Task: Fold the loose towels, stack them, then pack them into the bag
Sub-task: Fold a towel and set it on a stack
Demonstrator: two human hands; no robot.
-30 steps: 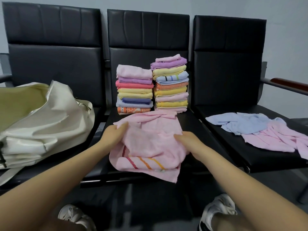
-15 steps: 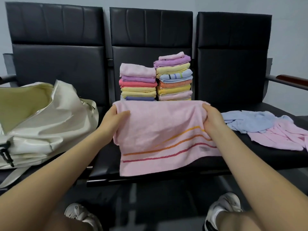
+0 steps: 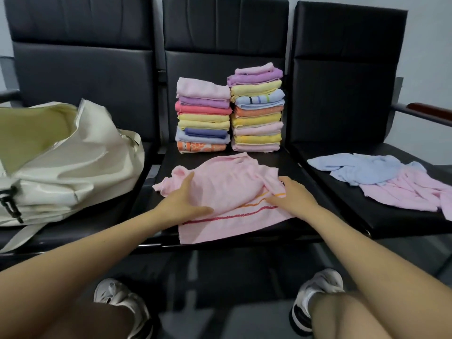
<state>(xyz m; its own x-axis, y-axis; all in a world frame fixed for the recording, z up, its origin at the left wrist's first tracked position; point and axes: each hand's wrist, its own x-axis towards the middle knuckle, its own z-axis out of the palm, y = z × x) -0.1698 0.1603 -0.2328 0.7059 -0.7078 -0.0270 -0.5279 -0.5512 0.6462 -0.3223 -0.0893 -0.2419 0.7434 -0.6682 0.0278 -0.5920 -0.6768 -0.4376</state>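
Three black padded seats [image 3: 244, 165] are standing joined in a row and serving as a worktop. A cream bag [image 3: 73, 167], soft and glossy, is lying on the left seat with its zip gaping open onto a pale green lining; what it holds cannot be told. Two stacks of folded towels are standing side by side at the back of the middle seat: the left stack [image 3: 203, 118] is showing about nine terry towels, the taller right stack [image 3: 256, 108] about ten, in pinks, purples, yellows, blue and orange. Two loose towels, one blue [image 3: 357, 167] and one pink [image 3: 401, 194], are lying crumpled and overlapping on the right seat. On the front of the middle seat a pink striped towel [image 3: 227, 192] is lying rumpled. The left hand [image 3: 182, 203] is pressing flat on it, fingers straight; the right hand [image 3: 292, 194] is pinching its striped corner, its grip narrow.
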